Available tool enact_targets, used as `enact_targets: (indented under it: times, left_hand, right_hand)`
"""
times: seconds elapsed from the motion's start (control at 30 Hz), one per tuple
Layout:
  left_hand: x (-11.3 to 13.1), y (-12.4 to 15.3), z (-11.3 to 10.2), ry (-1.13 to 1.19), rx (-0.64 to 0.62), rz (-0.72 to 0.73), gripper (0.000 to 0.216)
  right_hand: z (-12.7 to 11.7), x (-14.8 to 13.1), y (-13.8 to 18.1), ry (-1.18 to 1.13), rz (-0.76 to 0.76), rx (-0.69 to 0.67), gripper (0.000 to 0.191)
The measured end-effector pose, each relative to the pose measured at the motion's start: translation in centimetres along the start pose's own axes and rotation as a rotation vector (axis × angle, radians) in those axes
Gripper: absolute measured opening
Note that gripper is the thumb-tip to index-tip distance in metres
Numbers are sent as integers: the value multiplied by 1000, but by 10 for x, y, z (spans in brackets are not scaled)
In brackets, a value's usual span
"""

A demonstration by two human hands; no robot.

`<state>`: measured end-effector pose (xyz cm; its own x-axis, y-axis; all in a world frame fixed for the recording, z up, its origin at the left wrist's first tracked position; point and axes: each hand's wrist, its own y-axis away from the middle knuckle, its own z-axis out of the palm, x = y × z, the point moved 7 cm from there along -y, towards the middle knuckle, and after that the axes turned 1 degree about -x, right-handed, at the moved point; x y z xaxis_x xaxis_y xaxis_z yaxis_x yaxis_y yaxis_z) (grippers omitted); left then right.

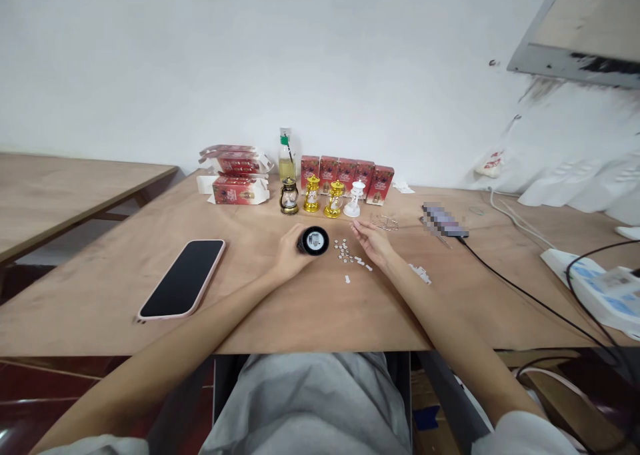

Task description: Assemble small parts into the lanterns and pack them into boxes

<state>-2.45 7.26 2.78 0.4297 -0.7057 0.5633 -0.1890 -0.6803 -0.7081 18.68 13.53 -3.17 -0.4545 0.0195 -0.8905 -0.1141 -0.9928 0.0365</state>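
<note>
My left hand [293, 250] is wrapped round a small black lantern [303, 244], its round base turned up toward me. A pale disc [316, 240] shows in the middle of that base. To the right, my right hand [374, 242] is raised slightly with thumb and fingertips pinched together; anything between them is too small to make out. Between the hands lie several small silvery button cells [343, 250] and a few white tabs [360, 261]. Behind them stand a bronze lantern [289, 196], two gold lanterns [333, 200] and a white lantern [355, 200].
Red boxes [346, 175] stand in a row at the back, beside a bottle [286, 162]. Opened red boxes [237, 190] lie at left. A phone [184, 279] is near my left arm. Right are white scraps [420, 274], a cabled device [445, 220] and a power strip [595, 288].
</note>
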Motion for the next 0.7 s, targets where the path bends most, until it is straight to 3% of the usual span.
enact_targets:
  times: [0.7]
  left_hand:
    - [4,0,2,-27,-46,32,26]
  right_hand:
    - [3,7,4,16,53,-30,19]
